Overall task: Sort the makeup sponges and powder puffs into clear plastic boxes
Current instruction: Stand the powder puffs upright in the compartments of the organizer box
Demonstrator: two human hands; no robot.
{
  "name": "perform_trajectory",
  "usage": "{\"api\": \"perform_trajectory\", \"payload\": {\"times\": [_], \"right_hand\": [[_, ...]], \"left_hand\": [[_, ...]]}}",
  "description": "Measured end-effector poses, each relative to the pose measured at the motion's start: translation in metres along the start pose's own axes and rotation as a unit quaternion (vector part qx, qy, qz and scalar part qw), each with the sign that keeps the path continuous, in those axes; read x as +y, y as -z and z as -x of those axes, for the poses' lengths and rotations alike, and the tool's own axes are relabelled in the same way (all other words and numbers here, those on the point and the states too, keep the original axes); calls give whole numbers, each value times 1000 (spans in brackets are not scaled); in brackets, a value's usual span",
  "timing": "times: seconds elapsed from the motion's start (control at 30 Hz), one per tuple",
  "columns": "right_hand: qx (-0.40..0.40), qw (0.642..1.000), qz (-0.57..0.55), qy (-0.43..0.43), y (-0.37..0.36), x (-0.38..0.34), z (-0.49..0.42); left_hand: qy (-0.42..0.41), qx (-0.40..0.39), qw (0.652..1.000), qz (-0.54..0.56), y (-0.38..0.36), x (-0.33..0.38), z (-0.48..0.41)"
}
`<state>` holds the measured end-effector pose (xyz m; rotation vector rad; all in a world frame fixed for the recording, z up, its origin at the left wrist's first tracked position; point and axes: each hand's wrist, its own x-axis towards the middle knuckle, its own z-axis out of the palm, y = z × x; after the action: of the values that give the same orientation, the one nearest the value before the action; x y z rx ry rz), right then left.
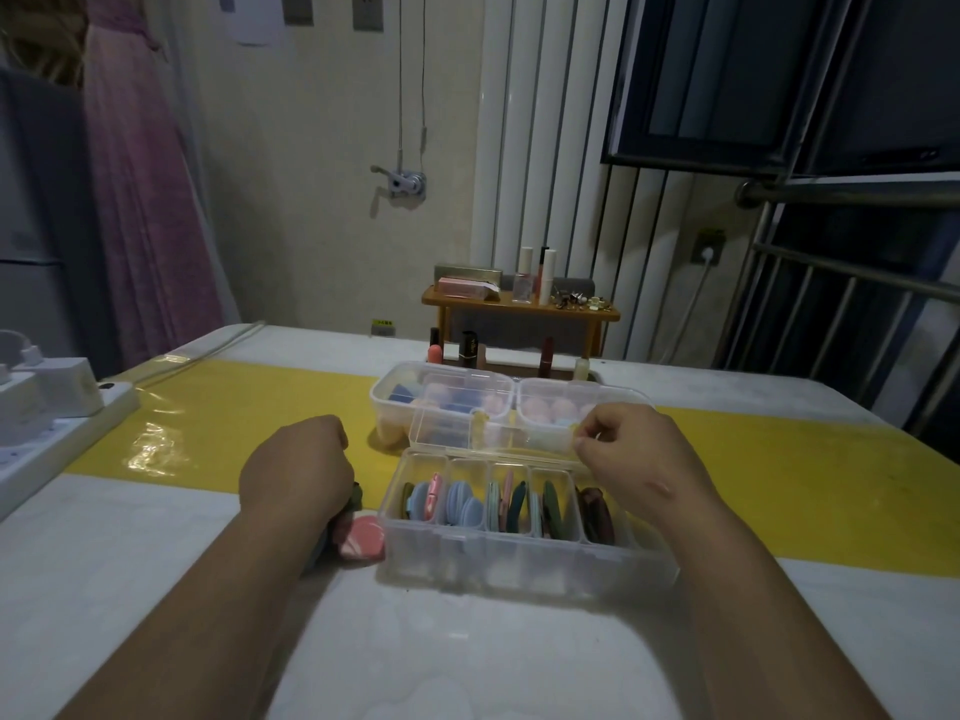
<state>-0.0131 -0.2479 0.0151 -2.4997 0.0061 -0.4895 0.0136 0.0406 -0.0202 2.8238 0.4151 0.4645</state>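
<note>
right hand [628,454] pinches the lid [498,433] of the box [519,563] holding puffs [467,504]; left hand [298,465] is curled beside it, grip unclear.

Divided clear box [524,556] on the worktop [467,662], powder puffs [460,504] standing on edge in its compartments, right hand [631,459] pinching its raised lid [452,433], curled left hand [298,470] just left of it beside a pink puff [362,542], sponge-filled box [441,400] behind it.
</note>
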Motion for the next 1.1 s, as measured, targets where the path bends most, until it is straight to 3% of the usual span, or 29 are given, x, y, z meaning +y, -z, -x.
{"api": "perform_trajectory", "payload": {"times": [0.2, 0.47, 0.6, 0.77, 0.93, 1.1], "right_hand": [[33, 998, -46, 25, -2, -3, 1], [30, 996, -74, 48, -7, -4, 1], [27, 994, -88, 62, -11, -3, 0], [7, 989, -133, 69, -14, -4, 0], [-7, 985, -144, 97, -17, -4, -1], [-57, 978, -173, 99, -18, -10, 2]], "left_hand": [[-4, 101, 995, -8, 5, 1, 0], [-48, 186, 949, 250, 8, 12, 8], [-73, 208, 925, 310, 8, 18, 10], [-89, 177, 902, 383, 5, 22, 11], [-90, 83, 842, 525, 4, 31, 14], [-124, 0, 792, 598, 4, 37, 17]]}}
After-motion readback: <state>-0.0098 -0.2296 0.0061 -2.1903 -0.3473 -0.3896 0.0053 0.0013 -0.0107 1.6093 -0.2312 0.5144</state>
